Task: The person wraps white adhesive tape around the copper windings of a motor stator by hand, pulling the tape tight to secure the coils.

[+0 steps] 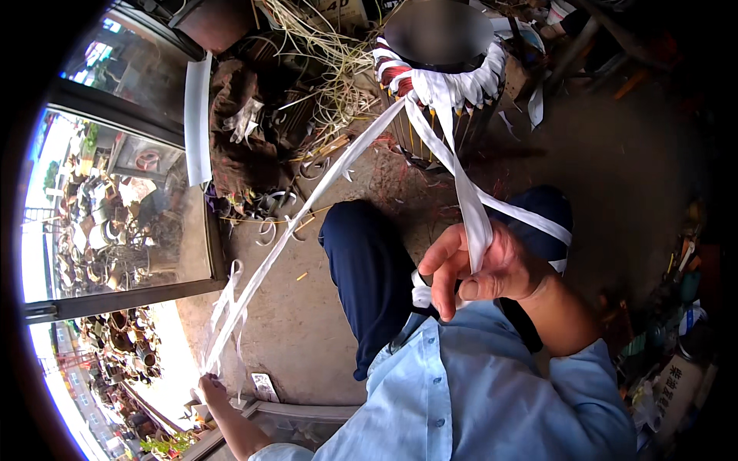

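Note:
A motor stator (407, 134) stands upright on the floor ahead of me. White cloth tape (307, 207) is wrapped around its ring of red wire windings (396, 74), part of which still shows red. From the ring, one strand runs taut down to my left hand (212, 388), which is closed on it at arm's length, low on the left; loose tape ends hang beside it. Another strand drops to my right hand (488, 269), whose curled fingers hold it above my lap. A further strand crosses my right knee. The stator's middle is blurred.
Tangled pale strips (330, 69) lie left of the stator, near a crumpled brown cloth (238, 154). A glass door with a metal frame (123, 298) stands on the left. Cluttered goods and a carton (676, 396) line the right side. Tape scraps lie on the concrete floor (269, 323).

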`<state>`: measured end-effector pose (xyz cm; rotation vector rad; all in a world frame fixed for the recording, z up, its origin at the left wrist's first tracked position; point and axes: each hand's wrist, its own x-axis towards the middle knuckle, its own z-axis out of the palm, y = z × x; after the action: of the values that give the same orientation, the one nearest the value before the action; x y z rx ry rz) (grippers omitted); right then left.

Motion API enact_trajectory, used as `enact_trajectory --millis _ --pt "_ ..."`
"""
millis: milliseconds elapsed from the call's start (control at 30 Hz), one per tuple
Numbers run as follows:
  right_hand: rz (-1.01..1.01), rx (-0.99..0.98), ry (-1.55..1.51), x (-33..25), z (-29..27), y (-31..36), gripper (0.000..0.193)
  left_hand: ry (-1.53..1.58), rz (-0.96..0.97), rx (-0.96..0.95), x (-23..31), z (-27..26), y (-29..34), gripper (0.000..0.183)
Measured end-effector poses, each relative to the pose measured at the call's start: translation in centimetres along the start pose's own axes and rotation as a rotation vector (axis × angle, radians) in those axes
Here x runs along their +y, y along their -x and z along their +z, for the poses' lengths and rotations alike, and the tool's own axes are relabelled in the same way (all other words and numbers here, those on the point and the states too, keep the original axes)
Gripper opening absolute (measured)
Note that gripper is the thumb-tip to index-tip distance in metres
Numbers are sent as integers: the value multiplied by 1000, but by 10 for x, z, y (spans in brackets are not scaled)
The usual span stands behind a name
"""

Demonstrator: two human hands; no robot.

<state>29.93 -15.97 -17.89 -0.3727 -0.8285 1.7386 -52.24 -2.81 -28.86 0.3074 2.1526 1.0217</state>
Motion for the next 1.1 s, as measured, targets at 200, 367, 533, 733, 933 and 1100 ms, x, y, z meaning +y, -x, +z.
enact_trajectory --millis 200,367,533,733,933,1100 --pt "102 -17 -14 19 -5 -7 35 190 -86 -344 -11 75 66 17" --pt "163 -84 -3 28 12 -8 39 73 152 -903 51 312 239 21" --pt "108 -29 59 30 21 19 40 -52 361 -1352 63 484 407 30" --pt "95 118 91 32 28 55 41 -307 409 -1607 45 548 493 26" --pt "33 147 131 15 18 50 40 -463 725 -1252 81 451 390 24" --pt "22 133 86 7 -6 22 38 -459 454 -771 67 288 186 19"
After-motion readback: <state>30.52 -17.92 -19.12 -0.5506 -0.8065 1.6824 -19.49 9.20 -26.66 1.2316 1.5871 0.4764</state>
